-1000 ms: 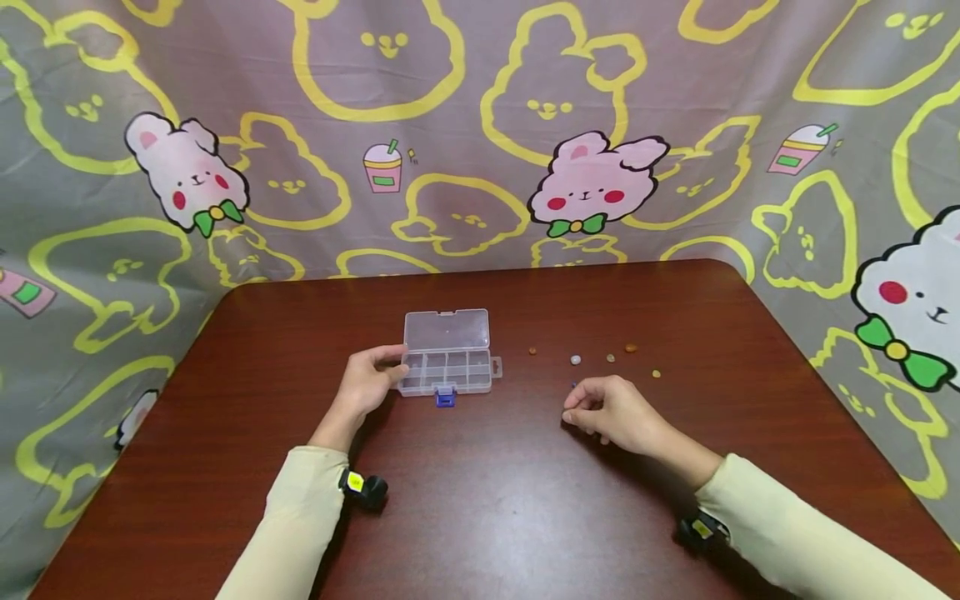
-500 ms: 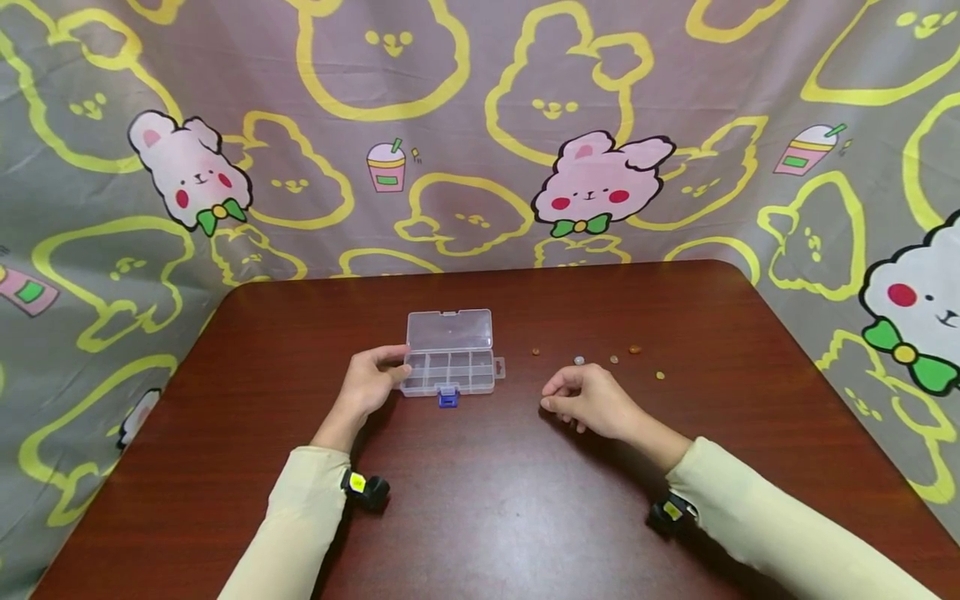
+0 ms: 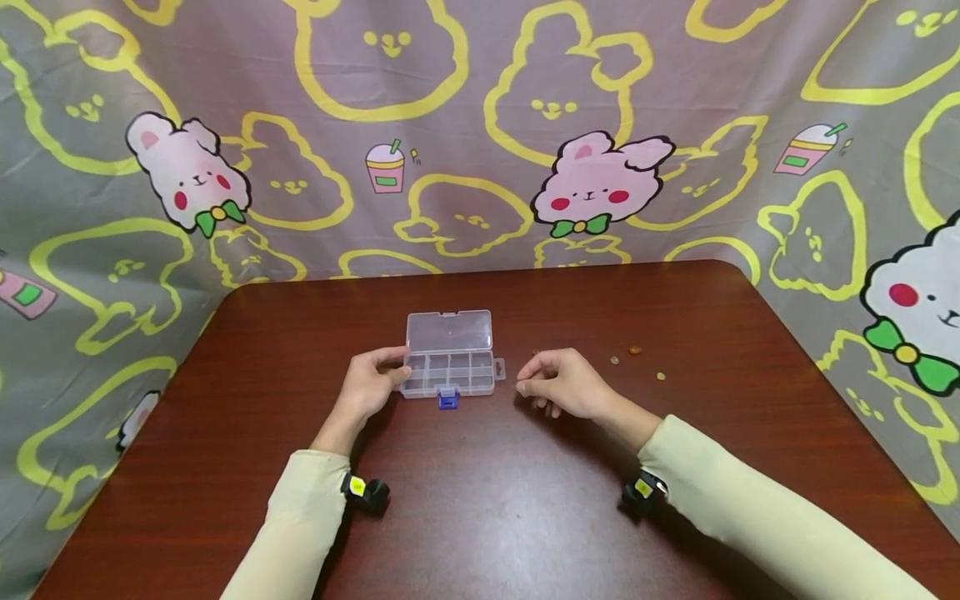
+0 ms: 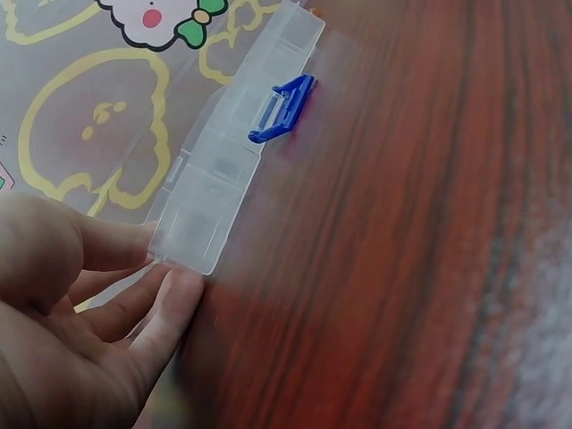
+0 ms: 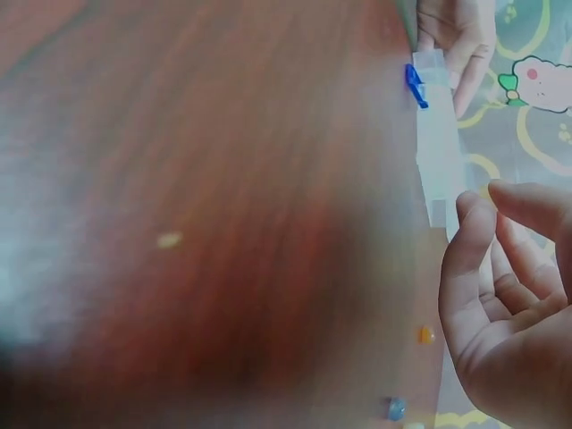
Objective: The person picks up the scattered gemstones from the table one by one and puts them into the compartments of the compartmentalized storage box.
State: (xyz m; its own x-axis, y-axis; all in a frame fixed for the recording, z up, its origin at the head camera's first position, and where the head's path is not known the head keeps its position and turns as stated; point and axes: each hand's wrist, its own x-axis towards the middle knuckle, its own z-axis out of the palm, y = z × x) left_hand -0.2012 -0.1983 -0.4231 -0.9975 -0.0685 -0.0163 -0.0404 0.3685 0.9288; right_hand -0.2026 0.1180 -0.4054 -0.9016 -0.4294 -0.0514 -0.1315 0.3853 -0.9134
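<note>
Backdrop: cartoon rabbit cloth (image 3: 592,187), no readable writing.
Surface: dark wooden table (image 3: 480,517).
Box: clear organiser box (image 3: 448,354), lid open, frame centre.
Left hand (image 3: 367,387): grips box's left end.
Right hand (image 3: 562,385): loosely curled just right of box; contents cannot be told.
Beads: beads (image 3: 636,350), centre right.

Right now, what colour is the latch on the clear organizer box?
Blue. The latch on the organizer box shows best in the left wrist view.

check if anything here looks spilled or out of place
Small beads lie loose on the table, right of the open organizer box, not in its compartments. The left hand holds the box; nothing looks damaged.
</note>
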